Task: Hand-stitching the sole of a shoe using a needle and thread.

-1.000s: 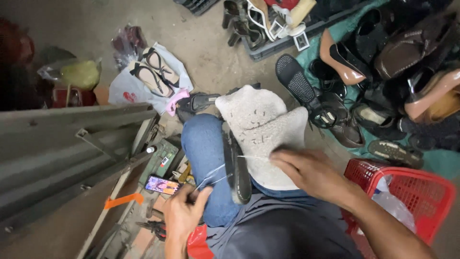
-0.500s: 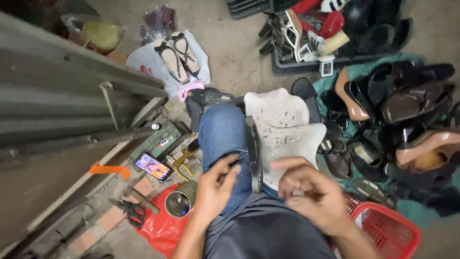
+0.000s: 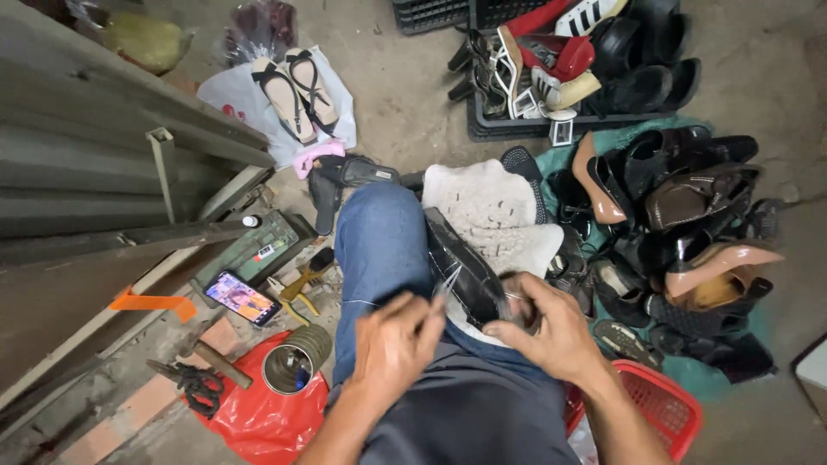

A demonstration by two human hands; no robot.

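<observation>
A black shoe [image 3: 461,263] lies along my lap on a white cloth [image 3: 491,215], between my jeans-clad knee [image 3: 379,237] and the cloth. My right hand [image 3: 551,331] grips the shoe's near end. My left hand [image 3: 396,340] is closed beside it, pinching a thin pale thread or needle [image 3: 448,282] that runs up to the shoe's edge.
A phone with a lit screen [image 3: 241,297], a green box [image 3: 258,245], a metal tin [image 3: 293,362], scissors [image 3: 194,383] and a red bag [image 3: 258,418] lie at my left. A red basket [image 3: 663,405] sits at my right. Several shoes [image 3: 680,215] fill the ground and a black crate [image 3: 560,65].
My view has tilted up. My left hand rose from my left side to the shoe, and both hands now meet at its near end.
</observation>
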